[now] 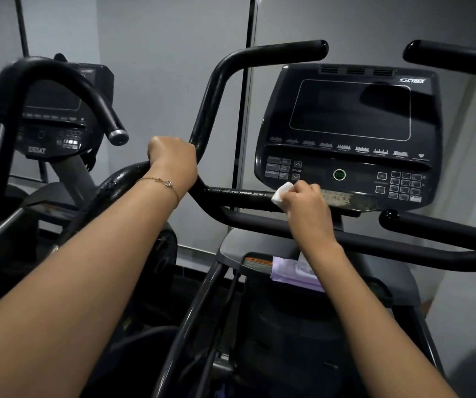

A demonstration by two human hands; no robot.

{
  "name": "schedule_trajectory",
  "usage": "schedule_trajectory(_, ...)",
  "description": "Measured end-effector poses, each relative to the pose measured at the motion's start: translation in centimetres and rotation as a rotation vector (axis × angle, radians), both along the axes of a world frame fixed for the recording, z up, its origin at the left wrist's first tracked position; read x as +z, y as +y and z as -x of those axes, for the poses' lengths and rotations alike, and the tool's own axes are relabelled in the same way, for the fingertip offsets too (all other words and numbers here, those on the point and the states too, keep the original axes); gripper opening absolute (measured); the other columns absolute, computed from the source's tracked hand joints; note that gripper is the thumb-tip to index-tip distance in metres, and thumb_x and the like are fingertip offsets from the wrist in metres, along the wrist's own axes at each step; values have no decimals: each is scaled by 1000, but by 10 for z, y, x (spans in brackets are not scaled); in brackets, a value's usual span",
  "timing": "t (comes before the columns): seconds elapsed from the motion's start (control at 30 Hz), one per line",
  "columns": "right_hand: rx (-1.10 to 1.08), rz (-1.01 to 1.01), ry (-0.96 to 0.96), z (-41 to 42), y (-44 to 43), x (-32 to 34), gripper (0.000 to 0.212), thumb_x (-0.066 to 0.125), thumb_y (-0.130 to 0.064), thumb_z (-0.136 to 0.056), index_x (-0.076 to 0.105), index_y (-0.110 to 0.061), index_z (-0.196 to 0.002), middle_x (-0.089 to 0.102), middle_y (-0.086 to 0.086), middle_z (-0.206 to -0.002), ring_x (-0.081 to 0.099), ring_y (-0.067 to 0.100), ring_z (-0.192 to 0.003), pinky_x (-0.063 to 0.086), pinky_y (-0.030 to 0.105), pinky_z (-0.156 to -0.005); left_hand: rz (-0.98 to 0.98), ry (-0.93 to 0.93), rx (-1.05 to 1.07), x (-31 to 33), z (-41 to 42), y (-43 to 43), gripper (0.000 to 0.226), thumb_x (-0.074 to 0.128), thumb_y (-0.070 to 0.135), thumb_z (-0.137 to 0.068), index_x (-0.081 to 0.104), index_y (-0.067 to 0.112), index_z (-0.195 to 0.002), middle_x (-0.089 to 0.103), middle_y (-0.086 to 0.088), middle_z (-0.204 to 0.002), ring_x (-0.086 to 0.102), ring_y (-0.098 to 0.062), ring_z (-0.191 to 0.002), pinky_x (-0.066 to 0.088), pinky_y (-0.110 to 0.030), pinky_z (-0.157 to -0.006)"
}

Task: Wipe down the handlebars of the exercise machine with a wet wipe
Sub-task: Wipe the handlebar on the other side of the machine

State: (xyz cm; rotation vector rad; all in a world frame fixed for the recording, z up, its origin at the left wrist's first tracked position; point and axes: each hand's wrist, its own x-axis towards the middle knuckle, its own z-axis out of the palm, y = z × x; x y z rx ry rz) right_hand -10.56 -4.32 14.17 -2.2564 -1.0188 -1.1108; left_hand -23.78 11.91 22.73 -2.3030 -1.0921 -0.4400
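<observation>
The black handlebar [236,195] of the exercise machine runs from the left bend across to the console. My left hand [173,160] grips the bar at its bend, where the upright branch rises. My right hand [307,201] holds a folded white wet wipe [281,192] pressed on the horizontal stretch of the bar, just below the console's lower left corner. The bar's surface looks wet and speckled between my two hands.
The black console [351,133] with screen and keypad stands just behind my right hand. A purple wipe pack [294,272] lies on the machine's shelf below. A lower black bar [374,239] crosses under the console. A second machine [53,116] stands at the left.
</observation>
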Motion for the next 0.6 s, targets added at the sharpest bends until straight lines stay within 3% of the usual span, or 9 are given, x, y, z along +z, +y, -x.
schedule_trajectory(0.1,-10,47,94,-1,17,17,18,54,-5,-89,70,-5,-96,57,10,-98,46,29,-98,30,28,-67,9,-2,-2,-1,0,-4,24,48,6,-88,60,15,-106,47,2,-76,62,-17,-90,39,-25,-69)
schedule_trajectory(0.2,97,171,80,10,31,22,17,51,2,-86,64,-6,-79,46,6,-88,46,27,-100,26,27,-68,10,-4,-11,-3,1,-8,22,49,6,-86,60,14,-104,42,1,-66,62,-18,-90,45,-26,-78)
schedule_trajectory(0.23,108,189,63,7,28,20,17,52,3,-85,67,-5,-81,48,7,-89,45,27,-98,27,27,-68,11,-3,-17,-4,2,-9,22,50,5,-86,60,14,-104,42,1,-66,62,-18,-89,45,-26,-79)
schedule_trajectory(0.3,104,166,61,-2,15,20,13,58,-4,-86,71,-5,-89,56,9,-93,47,26,-92,30,27,-68,12,2,-24,-4,2,-10,24,50,6,-86,59,13,-107,54,1,-80,63,-18,-94,49,-27,-87)
schedule_trajectory(0.4,34,175,158,-11,18,34,16,60,-10,-85,73,-10,-93,60,10,-84,53,27,-81,40,27,-67,3,21,-13,-5,2,-11,27,50,9,-87,59,12,-112,63,-1,-106,63,-20,-100,50,-32,-92)
schedule_trajectory(0.47,69,244,240,-7,30,44,20,59,-12,-86,73,-12,-100,67,11,-92,60,28,-90,48,30,-75,-10,38,-10,-5,3,-12,27,50,10,-87,58,12,-113,64,-2,-107,63,-20,-99,51,-32,-91)
schedule_trajectory(0.53,156,305,162,0,38,39,19,58,-16,-88,73,-7,-94,63,9,-94,57,28,-96,44,30,-72,-16,46,-7,-5,4,-12,28,49,10,-88,58,13,-114,64,-1,-107,64,-19,-98,51,-31,-91)
schedule_trajectory(0.6,146,327,-54,0,34,26,13,62,-13,-86,72,-4,-87,59,8,-89,54,28,-89,37,28,-62,-22,46,-17,-5,4,-11,28,49,10,-88,59,13,-114,64,-1,-106,64,-19,-98,51,-31,-90)
